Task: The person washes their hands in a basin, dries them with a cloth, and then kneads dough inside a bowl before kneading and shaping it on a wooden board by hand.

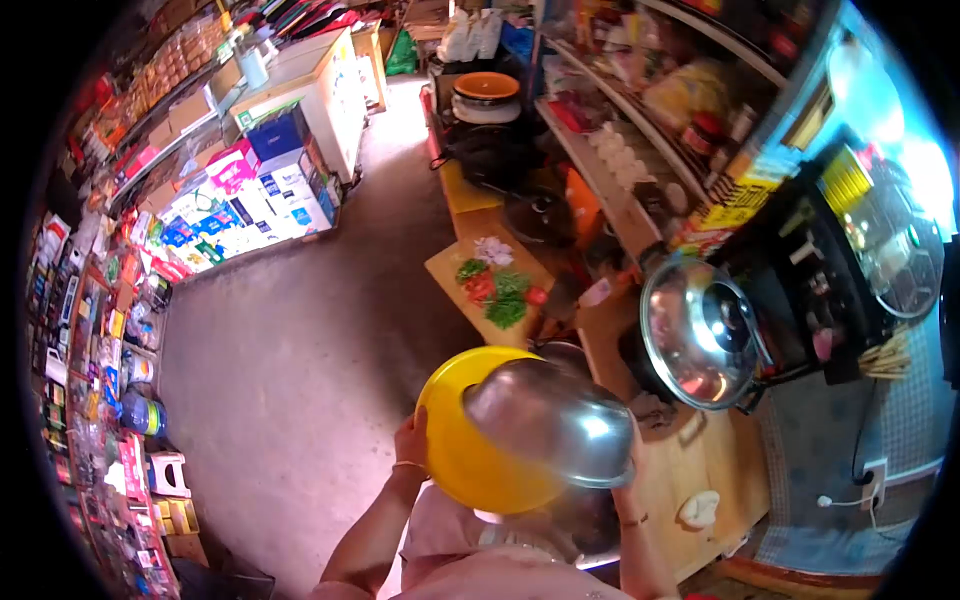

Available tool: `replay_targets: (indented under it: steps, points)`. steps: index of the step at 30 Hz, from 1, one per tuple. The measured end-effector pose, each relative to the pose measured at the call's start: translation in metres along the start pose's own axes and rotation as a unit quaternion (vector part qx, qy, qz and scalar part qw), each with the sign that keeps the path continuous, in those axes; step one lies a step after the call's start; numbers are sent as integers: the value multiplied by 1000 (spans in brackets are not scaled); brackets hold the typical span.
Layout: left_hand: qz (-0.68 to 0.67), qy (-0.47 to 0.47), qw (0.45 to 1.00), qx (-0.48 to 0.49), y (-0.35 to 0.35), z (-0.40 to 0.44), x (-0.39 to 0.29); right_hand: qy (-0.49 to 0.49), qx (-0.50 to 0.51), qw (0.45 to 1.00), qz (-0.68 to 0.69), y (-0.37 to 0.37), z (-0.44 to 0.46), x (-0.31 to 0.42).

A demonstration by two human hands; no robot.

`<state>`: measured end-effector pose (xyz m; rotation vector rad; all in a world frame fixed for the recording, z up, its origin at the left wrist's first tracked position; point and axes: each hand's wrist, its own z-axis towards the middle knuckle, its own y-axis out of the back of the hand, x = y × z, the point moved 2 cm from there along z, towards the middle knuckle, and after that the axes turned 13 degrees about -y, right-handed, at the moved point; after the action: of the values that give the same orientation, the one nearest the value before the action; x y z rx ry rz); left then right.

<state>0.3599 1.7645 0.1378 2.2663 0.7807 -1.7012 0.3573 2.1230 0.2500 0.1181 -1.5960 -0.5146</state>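
On the near side of a rectangular wooden cutting board (452,257), the left hand (411,438) and the right hand (633,468) hold up a round yellow basin, seemingly plastic, (448,410) and a shiny silver metal bowl (548,420). The left hand is curled over the basin's rim. The right hand grips the bowl at its edge, its fingers largely hidden behind the metal. The bowl is tilted and overlaps the basin; whether the two touch cannot be told from this angle.

The basin looks light and slightly springy, best taken by its rim on opposite sides. The bowl appears thin but stiff, likelier to dent than to break; its polished wall would probably slide under damp fingers, making the edge the surer hold.

On the cutting board lie chopped white pieces (493,250), cut red pieces (480,288), a heap of leafy green herbs (509,300) and, by its right edge, a small round red vegetable (536,296). To the right of the board stands a large round silver lid with a dark knob (680,330). Nearer than the board and to its right, a soft-looking white lump (699,510), of a material that cannot be made out, rests on a pale wooden tabletop (738,455). Beyond the board sits a round orange dish with a dark rim (486,86); to its left spreads a bare grey floor (275,365).
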Motion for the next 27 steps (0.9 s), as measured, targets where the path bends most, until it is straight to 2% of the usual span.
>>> replay_targets:
  steps: [3,4,6,8,11,12,15,16,17,18,20,21,22,24,27]
  points:
    - [-7,24,1000,-4,41,45,-16,172,83,968,-163,-85,34,44]
    - [-19,18,999,-38,52,60,-26,237,104,946,-193,-112,45,58]
    - [-32,18,996,-75,75,82,-32,275,151,923,-224,-159,63,76]
    - [34,5,997,-73,96,110,-43,206,204,933,-212,-198,77,97]
    - [-16,26,993,-114,114,152,-66,177,294,878,-334,-246,117,97]
    - [-32,20,990,-137,121,172,-70,216,298,862,-349,-257,131,88]
    - [-92,-12,986,-137,132,237,-78,207,270,889,-307,-298,167,81]
    - [-135,-30,981,-140,131,258,-90,-61,289,952,-85,-317,178,78]
    - [-138,-29,978,-152,123,278,-107,-315,272,896,153,-339,189,80]
    - [-134,-39,980,-145,117,302,-116,-310,270,897,164,-360,205,85]
    - [-149,-96,973,-150,102,351,-135,-377,325,847,185,-401,236,89]
    - [-146,-82,975,-148,92,371,-154,-305,303,880,201,-422,256,91]
    - [-143,-89,976,-141,85,398,-167,-301,300,881,209,-438,281,92]
    - [-122,-92,984,-94,76,447,-185,-255,237,931,104,-461,319,119]
    - [-105,-101,987,-66,58,517,-214,-189,218,953,89,-490,380,141]
